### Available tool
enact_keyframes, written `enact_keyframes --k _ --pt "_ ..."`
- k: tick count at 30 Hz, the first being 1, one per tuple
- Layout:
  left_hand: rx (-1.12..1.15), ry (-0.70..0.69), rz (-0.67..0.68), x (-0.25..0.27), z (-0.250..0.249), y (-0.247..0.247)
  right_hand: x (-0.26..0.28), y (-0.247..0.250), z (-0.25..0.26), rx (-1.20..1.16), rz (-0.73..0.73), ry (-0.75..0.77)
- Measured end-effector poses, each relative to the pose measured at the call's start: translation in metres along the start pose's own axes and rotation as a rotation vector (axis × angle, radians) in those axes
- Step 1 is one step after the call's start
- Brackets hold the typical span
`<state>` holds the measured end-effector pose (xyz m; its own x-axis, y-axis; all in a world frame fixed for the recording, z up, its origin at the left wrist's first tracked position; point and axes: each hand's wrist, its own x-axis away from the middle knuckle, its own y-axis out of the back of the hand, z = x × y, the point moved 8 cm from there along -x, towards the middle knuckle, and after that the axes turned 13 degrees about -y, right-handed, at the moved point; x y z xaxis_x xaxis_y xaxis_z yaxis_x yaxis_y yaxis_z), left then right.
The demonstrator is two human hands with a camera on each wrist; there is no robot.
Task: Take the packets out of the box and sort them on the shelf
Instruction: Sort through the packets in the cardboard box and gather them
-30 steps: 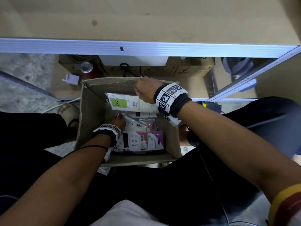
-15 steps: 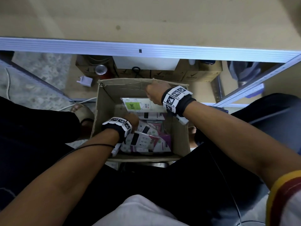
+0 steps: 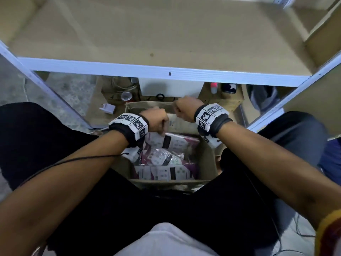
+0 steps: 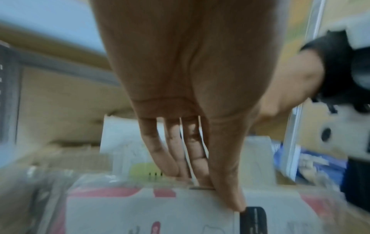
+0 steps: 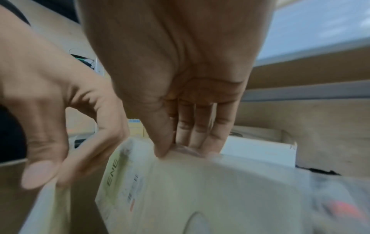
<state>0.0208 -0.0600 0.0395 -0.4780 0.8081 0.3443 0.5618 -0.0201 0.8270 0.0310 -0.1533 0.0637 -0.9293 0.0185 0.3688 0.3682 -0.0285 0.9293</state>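
Observation:
An open cardboard box (image 3: 207, 159) stands between my knees, holding several pink-and-white packets (image 3: 166, 172). My left hand (image 3: 162, 131) pinches the top edge of one pink-and-white packet (image 3: 175, 142) between thumb and fingers; the left wrist view shows that hand (image 4: 210, 186) on the packet (image 4: 150, 213). At the box's far side my right hand (image 3: 177, 109) pinches a white packet with a green label (image 3: 177, 124). In the right wrist view the right hand (image 5: 172, 150) nips that packet's (image 5: 180, 190) top edge. The brown shelf board (image 3: 166, 34) lies above and ahead.
The shelf's pale metal rail (image 3: 129, 68) crosses just beyond the box, with slanted posts at both sides. Under it sit a white box (image 3: 169, 87), a can (image 3: 126, 96), a white plug (image 3: 108, 109) and cardboard boxes. My black-trousered legs flank the box.
My left hand has come up from deep in the box, lifting a pink-and-white packet. The right hand keeps its grip on the green-label packet. My view has tilted up, showing more shelf.

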Motion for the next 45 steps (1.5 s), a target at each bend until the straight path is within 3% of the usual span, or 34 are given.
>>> enact_keyframes --k 13,23,30,34,38,45 --pt "0.209 -0.182 -0.348 0.079 -0.059 0.161 0.084 0.148 -0.024 -0.156 -0.281 0.009" --pt "0.368 -0.123 -0.595 0.130 -0.026 0.255 0.098 0.236 -0.064 -0.234 -0.414 -0.050" --pt "0.928 0.029 -0.996 0.134 0.041 0.261 0.052 0.233 -0.081 -0.712 -0.390 -0.129" --pt "1.113 0.126 -1.078 0.109 0.089 0.253 0.013 0.221 -0.080 -0.936 -0.342 -0.175" --pt "1.071 0.346 -1.168 0.091 0.141 0.248 -0.031 0.212 -0.070 -1.051 -0.285 -0.208" --pt "0.933 0.547 -1.145 0.063 0.199 0.252 -0.106 0.213 -0.038 -1.042 -0.204 -0.245"
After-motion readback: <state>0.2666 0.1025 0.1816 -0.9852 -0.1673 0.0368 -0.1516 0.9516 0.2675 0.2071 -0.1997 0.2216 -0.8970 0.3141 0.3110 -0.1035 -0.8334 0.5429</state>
